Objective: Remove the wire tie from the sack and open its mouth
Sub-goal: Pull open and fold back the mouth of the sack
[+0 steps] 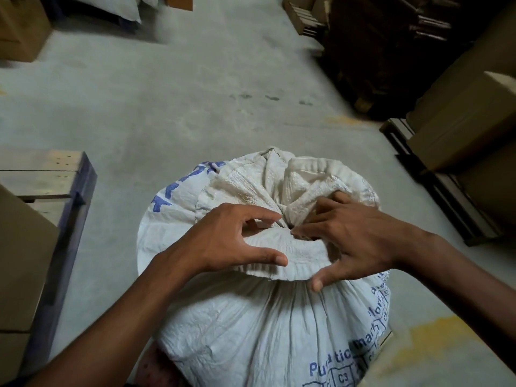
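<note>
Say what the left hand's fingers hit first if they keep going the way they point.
Most likely the gathered neck of the sack, where the wire tie seems to sit. The left hand points right toward it; the right hand lies just beyond. Depth unclear.

The white sack bears blue print: near its right side, partly creased words reading "Pu", "tic" and "mark", with boxed "C3" below; far-left letters are unreadable.
</note>
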Demonstrator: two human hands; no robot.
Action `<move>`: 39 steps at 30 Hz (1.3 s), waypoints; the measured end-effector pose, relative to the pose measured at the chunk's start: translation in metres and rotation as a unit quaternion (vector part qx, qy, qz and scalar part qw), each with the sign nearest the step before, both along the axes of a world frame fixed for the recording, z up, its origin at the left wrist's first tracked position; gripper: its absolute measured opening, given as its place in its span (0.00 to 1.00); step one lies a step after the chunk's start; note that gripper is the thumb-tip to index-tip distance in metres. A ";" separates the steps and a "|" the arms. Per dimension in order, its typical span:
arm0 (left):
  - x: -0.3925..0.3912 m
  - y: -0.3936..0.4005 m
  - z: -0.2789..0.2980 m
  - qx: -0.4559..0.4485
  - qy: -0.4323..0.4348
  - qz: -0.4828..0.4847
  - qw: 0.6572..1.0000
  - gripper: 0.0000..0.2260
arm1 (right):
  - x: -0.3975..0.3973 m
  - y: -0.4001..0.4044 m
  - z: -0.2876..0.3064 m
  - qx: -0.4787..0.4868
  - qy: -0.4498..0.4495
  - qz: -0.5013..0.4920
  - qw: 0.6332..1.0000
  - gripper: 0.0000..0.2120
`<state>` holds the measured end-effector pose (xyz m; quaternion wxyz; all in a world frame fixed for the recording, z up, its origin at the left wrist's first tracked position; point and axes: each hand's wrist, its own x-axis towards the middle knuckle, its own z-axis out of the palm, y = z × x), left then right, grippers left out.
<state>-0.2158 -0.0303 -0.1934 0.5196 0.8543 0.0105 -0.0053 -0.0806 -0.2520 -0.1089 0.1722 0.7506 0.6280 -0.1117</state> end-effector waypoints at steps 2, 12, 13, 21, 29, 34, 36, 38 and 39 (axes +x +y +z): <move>0.004 -0.005 0.001 0.013 0.007 -0.012 1.000 0.45 | -0.001 -0.008 -0.001 0.000 0.004 -0.009 1.000 0.51; 0.018 -0.026 -0.001 0.017 0.042 -0.051 0.998 0.39 | -0.005 -0.048 -0.029 0.029 0.089 -0.091 0.991 0.46; 0.018 -0.027 -0.002 0.053 0.043 -0.052 0.996 0.41 | -0.005 -0.050 -0.034 0.038 0.077 -0.083 0.993 0.46; 0.021 -0.041 -0.004 0.279 -0.069 -0.096 0.953 0.43 | -0.012 -0.068 -0.037 0.127 0.000 0.000 0.992 0.40; 0.023 -0.046 -0.015 0.329 -0.093 -0.131 0.931 0.37 | -0.017 -0.076 -0.046 0.104 0.022 -0.017 0.994 0.35; 0.023 -0.045 -0.009 0.337 -0.061 -0.118 0.932 0.43 | -0.021 -0.087 -0.040 0.130 0.031 -0.052 0.990 0.35; 0.021 -0.044 -0.008 0.347 -0.033 -0.128 0.929 0.47 | -0.023 -0.092 -0.038 0.122 0.019 -0.079 0.989 0.38; 0.020 -0.043 -0.009 0.372 -0.029 -0.138 0.917 0.47 | -0.026 -0.094 -0.037 0.096 0.008 -0.114 0.989 0.46; 0.020 -0.043 -0.009 0.380 -0.032 -0.139 0.914 0.46 | -0.029 -0.094 -0.038 0.086 0.005 -0.126 0.988 0.48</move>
